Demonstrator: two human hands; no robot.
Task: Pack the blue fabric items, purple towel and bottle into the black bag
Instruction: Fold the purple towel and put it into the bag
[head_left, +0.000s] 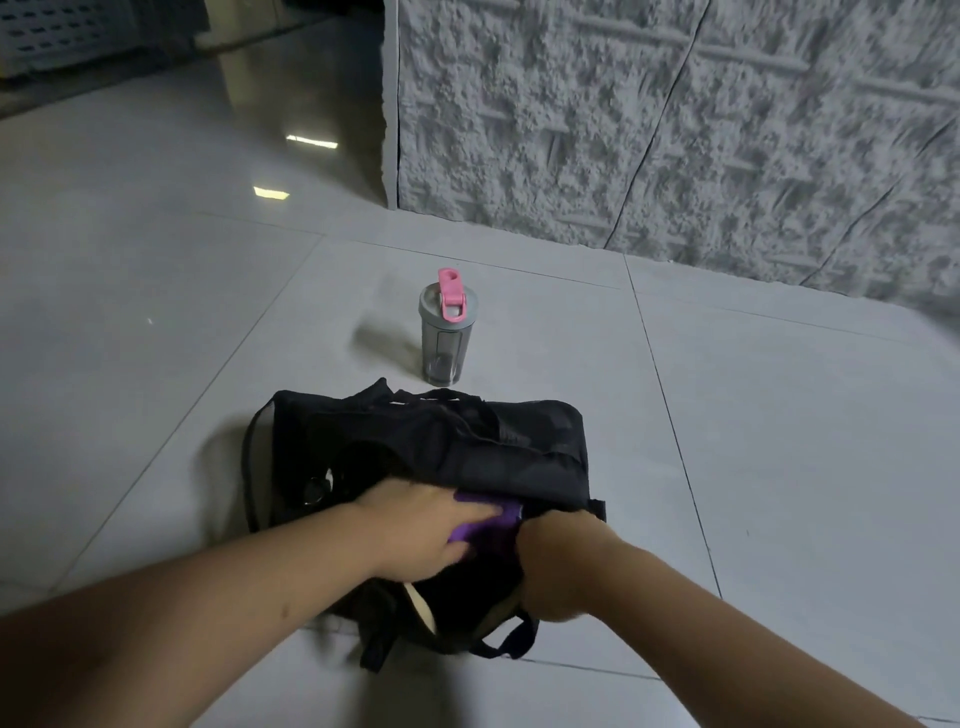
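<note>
Pressing the purple towel (491, 519) into the black bag (467, 447), the left hand (421, 530) lies flat-fingered; the right hand (556, 564) grips the bag's edge. Clear pink-lidded bottle (445, 332) stands upright; no readable writing.

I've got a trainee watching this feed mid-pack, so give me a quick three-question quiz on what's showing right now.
1. True or false: the bottle is already inside the black bag.
2. Which item are the hands pushing into the bag? A) purple towel B) pink cap C) white basket
3. Fill in: the bottle stands upright on the ____, beyond the bag.

Key:
1. False; it stands outside the bag.
2. A; the left hand presses the purple towel while the right hand is at the bag's opening.
3. Floor.
</note>
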